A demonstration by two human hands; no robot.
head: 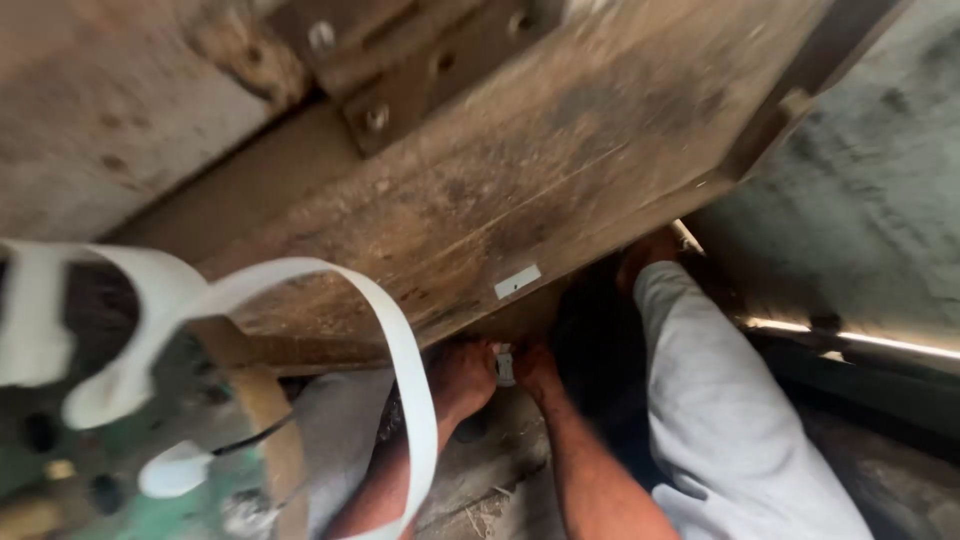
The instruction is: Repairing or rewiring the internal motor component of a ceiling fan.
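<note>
A white strap [300,285] loops right in front of the lens, blurred and curling down past the left forearm, with a small white bulb-shaped piece [175,470] on a dark cord beside it. Beyond that, both hands meet low under the edge of a heavy, worn wooden panel [560,170] — the left hand [462,375] and the right hand [537,368] close together, fingertips pinching a small whitish piece [505,364] between them. Each grip is pressed on that piece from its own side (what the piece is cannot be told at this size). It sits just below the panel's lower edge, near a small white label [517,281]. A rusty metal hinge [400,70] is screwed on higher up. A light grey trouser leg [730,420] lies to the right, against a grey concrete wall [870,180].
</note>
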